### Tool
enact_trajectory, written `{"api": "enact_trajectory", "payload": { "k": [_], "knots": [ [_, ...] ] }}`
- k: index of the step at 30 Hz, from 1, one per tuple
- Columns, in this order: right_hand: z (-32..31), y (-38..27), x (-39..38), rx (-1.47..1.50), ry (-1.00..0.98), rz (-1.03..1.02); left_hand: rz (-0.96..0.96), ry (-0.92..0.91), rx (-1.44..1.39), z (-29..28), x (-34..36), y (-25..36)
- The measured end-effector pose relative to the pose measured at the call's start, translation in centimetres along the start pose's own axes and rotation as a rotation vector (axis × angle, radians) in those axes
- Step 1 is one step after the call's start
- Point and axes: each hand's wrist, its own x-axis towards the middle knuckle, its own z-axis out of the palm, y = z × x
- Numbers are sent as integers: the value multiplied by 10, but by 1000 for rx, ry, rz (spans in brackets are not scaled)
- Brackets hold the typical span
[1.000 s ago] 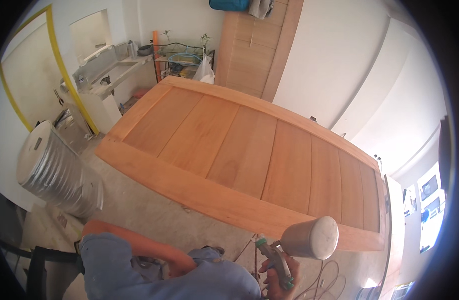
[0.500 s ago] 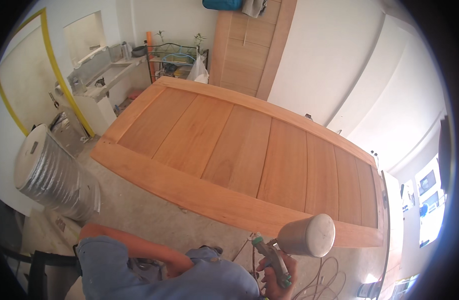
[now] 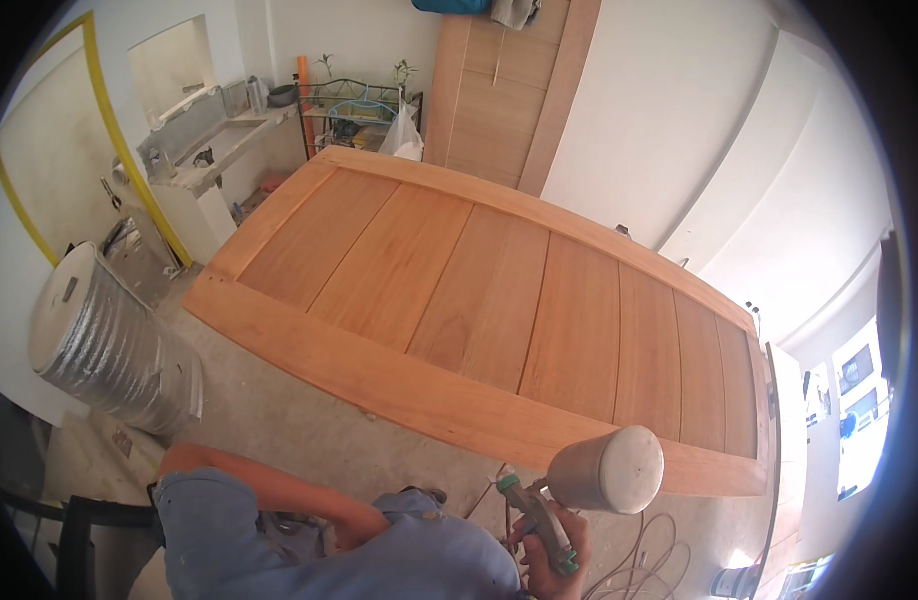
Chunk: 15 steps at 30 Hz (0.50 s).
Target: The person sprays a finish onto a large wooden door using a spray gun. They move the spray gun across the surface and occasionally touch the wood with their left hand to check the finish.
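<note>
My right hand (image 3: 561,565) grips a spray gun (image 3: 535,515) with green fittings, low in the view right of centre. Its metal paint cup (image 3: 611,470) is tilted over and overlaps the near edge of a large wooden door panel (image 3: 484,300). The panel lies raised above the floor, with a reddish-brown frame around several boards divided by grooves. Between gun and panel I cannot see any contact. My left forearm (image 3: 289,500) is bent across my blue shirt; the fingers of that hand are hidden by the cloth.
A foil-wrapped cylinder (image 3: 119,340) stands left of the panel. Coiled hose (image 3: 644,565) lies on the floor at lower right. Behind are a rack with plants (image 3: 349,120), a sink counter (image 3: 214,145) and another wooden door (image 3: 499,100) against the wall. A board (image 3: 787,450) stands at right.
The spray gun and my right hand have shifted very slightly left. The view has moved a little, so the panel and room sit slightly differently. My right-hand grip is unchanged.
</note>
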Motion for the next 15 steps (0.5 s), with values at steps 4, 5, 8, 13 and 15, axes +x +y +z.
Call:
{"api": "enact_trajectory", "payload": {
  "k": [4, 5, 8, 13, 15],
  "knots": [
    [0, 0, 2, 3, 5, 36, 31, 35, -12, -3, -1, 1],
    [-1, 1, 2, -36, -5, 20, 35, 45, -16, -2, 0, 2],
    [-3, 4, 3, -123, -56, -10, 55, 46, -10, -2, 1, 2],
    [-8, -12, 4, -121, -258, 46, -8, 53, -40, -4, -2, 9],
    [-7, -16, 6, -100, -291, 7, -22, 33, -41, -4, -1, 9]
  ]
}}
